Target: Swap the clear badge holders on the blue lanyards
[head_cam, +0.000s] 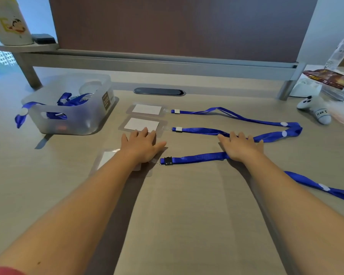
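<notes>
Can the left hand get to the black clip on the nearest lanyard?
Probably yes. The left hand lies flat just beside the black clip, with only bare desk between them, and nothing covers the clip.

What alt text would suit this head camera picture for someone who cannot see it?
Two bare hands press flat on a desk: the left hand on a clear badge holder, the right hand on a blue lanyard. Beyond lie two more holders on lanyards and a plastic bin.
</notes>
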Motion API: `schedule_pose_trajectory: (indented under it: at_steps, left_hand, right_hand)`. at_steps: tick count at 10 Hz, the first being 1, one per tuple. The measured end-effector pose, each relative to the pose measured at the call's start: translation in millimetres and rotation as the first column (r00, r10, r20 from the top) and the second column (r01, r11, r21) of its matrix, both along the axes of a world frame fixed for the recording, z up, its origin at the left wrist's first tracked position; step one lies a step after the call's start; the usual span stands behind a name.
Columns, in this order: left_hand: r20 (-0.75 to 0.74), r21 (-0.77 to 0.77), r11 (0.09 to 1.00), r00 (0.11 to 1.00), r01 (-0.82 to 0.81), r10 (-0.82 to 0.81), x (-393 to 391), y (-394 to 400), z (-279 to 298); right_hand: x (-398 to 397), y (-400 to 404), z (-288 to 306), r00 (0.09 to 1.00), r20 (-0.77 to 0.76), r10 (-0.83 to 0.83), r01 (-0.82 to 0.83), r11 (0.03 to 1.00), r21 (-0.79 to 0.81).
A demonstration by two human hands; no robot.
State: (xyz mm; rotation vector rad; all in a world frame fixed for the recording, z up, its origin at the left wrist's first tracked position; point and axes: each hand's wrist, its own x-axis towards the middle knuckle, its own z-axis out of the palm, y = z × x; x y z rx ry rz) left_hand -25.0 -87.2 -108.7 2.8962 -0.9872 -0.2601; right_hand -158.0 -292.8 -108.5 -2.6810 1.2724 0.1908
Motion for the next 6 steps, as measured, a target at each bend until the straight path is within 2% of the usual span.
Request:
schedule_pose_trajectory:
  at_steps: [2,3,4,5,6]
  left_hand:
    - [0.063,-0.043,0.999,0.998,0.029,-0.026,6,12,-7]
    - [0.123,-0.127,0.989,0.991,0.072,-0.057,9,19,-7]
    - [0.157,-0.231,0.968,0.986,0.096,-0.06,5,25,2]
    - [0.175,-0.313,0.945,0.984,0.093,-0.038,-5,30,18]
    - [0.1,-0.317,0.935,0.986,0.159,-0.133,-34,41,32]
  right_hand:
    - [2,-2,-2,0.997,0.05,0.053,-0.054,0.998,0.013]
    - [-4,-3,-5,0.981,0.124,0.149,-0.14,0.987,-0.072]
    - [-11,-1,-1,0.933,0.272,0.237,-0.184,0.961,-0.208]
    - [-12,14,14,0.837,0.429,0.341,-0.23,0.929,-0.289]
    - [-25,48,28,0.757,0.535,0.375,-0.359,0.923,-0.139]
